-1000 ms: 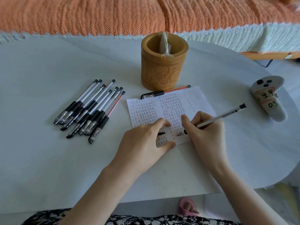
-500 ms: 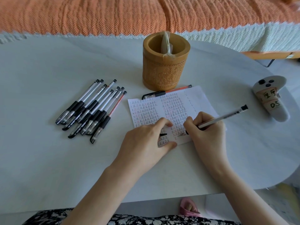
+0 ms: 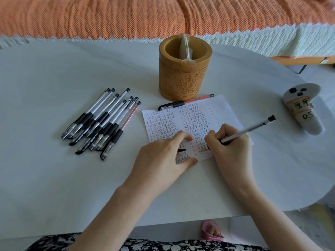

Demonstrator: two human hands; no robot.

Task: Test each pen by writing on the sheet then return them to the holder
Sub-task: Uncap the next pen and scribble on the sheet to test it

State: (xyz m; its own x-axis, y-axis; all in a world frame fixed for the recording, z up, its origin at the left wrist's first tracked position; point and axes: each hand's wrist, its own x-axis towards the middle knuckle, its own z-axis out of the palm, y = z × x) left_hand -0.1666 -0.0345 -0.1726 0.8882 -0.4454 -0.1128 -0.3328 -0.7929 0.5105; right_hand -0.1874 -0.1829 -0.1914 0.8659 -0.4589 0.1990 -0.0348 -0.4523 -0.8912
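Head view: a white table point(image 3: 54, 178) carries a wooden holder point(image 3: 184, 78) and, in front of it, the sheet point(image 3: 223, 109) of tally marks. Capped pens point(image 3: 101, 124) lie left of it. The left hand point(image 3: 159, 163) rests on the sheet, fingers pinching a black cap point(image 3: 182, 150). The right hand point(image 3: 233, 151) fingers grip a pen point(image 3: 253, 126), tip on the sheet.

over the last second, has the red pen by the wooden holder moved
No. The red pen lies just as before, in front of the carved wooden holder.
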